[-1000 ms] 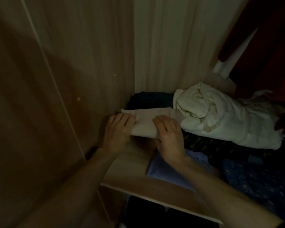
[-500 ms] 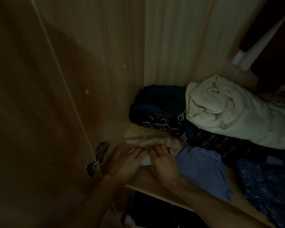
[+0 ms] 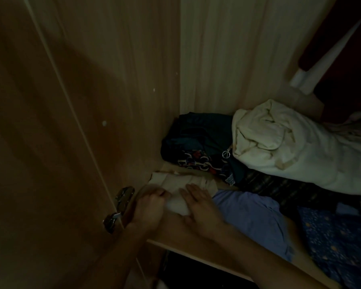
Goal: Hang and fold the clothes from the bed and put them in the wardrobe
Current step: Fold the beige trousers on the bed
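Folded beige cloth garment [image 3: 188, 181] on wooden wardrobe shelf [image 3: 172, 229]: soft, light, floppy, best held at both ends. Right hand [image 3: 200, 207] rests flat on it, fingers straight; left hand [image 3: 149, 207] is blurred at its end, grip unclear.

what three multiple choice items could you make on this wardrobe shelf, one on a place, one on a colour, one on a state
1. Where does the folded beige garment lie?
A on the floor; B on the shelf near the left side wall; C on a hanger.
2. What colour is the garment beside the right hand?
A lilac; B yellow; C green.
3. How is the cream bundle?
A folded flat; B hanging; C crumpled.

Answers:
1 B: it lies on the shelf by the wall, partly under the right hand.
2 A: lilac cloth lies against that hand's outer side.
3 C: it is a creased heap.
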Available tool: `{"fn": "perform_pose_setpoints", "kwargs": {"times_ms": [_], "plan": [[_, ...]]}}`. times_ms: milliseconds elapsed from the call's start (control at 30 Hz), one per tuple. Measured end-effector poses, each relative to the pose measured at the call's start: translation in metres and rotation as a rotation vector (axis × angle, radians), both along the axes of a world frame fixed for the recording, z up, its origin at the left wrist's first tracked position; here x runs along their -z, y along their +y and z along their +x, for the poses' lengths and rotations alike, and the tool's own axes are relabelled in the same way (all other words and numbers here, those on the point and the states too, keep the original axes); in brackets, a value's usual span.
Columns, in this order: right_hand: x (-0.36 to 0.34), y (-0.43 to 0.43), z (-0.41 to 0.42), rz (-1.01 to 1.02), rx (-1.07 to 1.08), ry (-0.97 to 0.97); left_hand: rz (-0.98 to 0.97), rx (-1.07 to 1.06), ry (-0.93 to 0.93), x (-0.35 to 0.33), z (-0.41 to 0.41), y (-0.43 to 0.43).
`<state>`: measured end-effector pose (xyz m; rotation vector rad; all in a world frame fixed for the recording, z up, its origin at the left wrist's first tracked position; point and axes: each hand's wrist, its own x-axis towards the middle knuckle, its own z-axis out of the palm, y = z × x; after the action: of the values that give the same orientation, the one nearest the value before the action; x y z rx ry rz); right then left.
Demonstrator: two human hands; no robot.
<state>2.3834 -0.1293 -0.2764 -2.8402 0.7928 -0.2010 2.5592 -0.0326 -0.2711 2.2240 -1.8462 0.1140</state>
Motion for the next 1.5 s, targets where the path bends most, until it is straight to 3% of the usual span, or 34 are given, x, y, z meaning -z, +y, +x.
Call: {"fn": "perform_pose_setpoints", "kwargs": {"times_ms": [133, 300, 500, 600, 667, 733, 1033, 1200, 1500], "plan": [[0.011, -0.009, 0.004, 0.112, -0.001, -0.032, 0.024, -0.107, 0.065, 0.007, 0.002, -0.01], [0.01, -0.019, 0.01, 0.133, 0.017, 0.013, 0.007, -0.078, 0.14, 0.007, 0.004, -0.013], [-0.016, -0.014, 0.011, 0.246, 0.043, 0.121, 0.243, -0.098, 0.243, -0.004, -0.01, -0.001], [-0.037, -0.017, 0.015, 0.412, 0.086, 0.053, 0.302, -0.13, 0.209, -0.014, -0.019, -0.002], [-0.042, -0.018, 0.013, 0.425, 0.052, 0.073, 0.321, -0.139, 0.239, -0.022, -0.021, -0.003], [-0.044, -0.018, 0.005, 0.445, 0.08, -0.029, 0.311, -0.144, 0.243, -0.033, -0.022, -0.004], [-0.07, 0.02, -0.039, 0.254, 0.208, -0.367, 0.205, -0.05, 0.292, -0.078, -0.036, 0.004], [-0.08, 0.053, -0.075, 0.214, 0.402, -0.39, -0.006, -0.044, 0.315, -0.089, -0.056, 0.016], [-0.1, 0.133, -0.166, 0.108, 0.592, -0.375, -0.011, 0.126, 0.51, -0.066, -0.112, 0.037]]}}
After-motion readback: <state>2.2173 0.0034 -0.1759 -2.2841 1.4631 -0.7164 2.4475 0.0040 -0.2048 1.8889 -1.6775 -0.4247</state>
